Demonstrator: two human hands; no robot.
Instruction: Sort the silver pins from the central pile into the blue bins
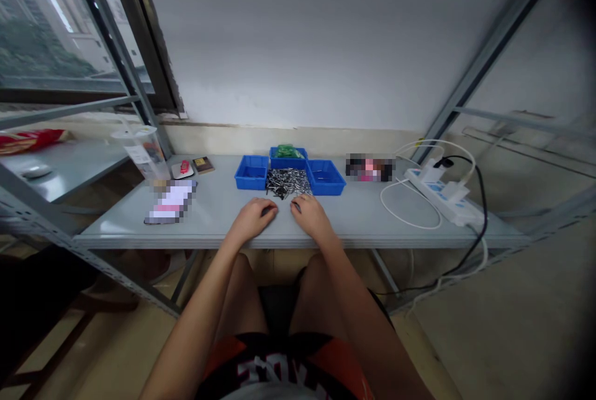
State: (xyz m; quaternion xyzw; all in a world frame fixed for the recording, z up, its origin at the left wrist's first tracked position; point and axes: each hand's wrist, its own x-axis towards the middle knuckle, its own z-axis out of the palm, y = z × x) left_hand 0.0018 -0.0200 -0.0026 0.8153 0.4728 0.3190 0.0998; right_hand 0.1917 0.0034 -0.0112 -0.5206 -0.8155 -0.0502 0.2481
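A heap of small metal screws point(288, 181), mostly silver with darker ones at the left front, lies on the grey tabletop. My left hand point(254, 218) rests on the table just in front of the heap's left side, fingers loosely bent and thumb apart, with nothing visible in it. On the other side, my right hand point(311, 215) rests near the heap's front right edge, also loosely open; its fingertips are partly hidden. Around the heap stand a left blue bin point(252, 185), a back blue bin point(288, 162) holding green packets point(287, 151), and a right blue bin point(326, 189).
At left are a phone point(172, 202), a lidded cup point(144, 154), a red item point(185, 167) on a white dish and a small dark box point(203, 165). At right, a blurred-out object point(370, 168) lies near a power strip point(444, 198) with loose cables. Metal shelf posts flank the table.
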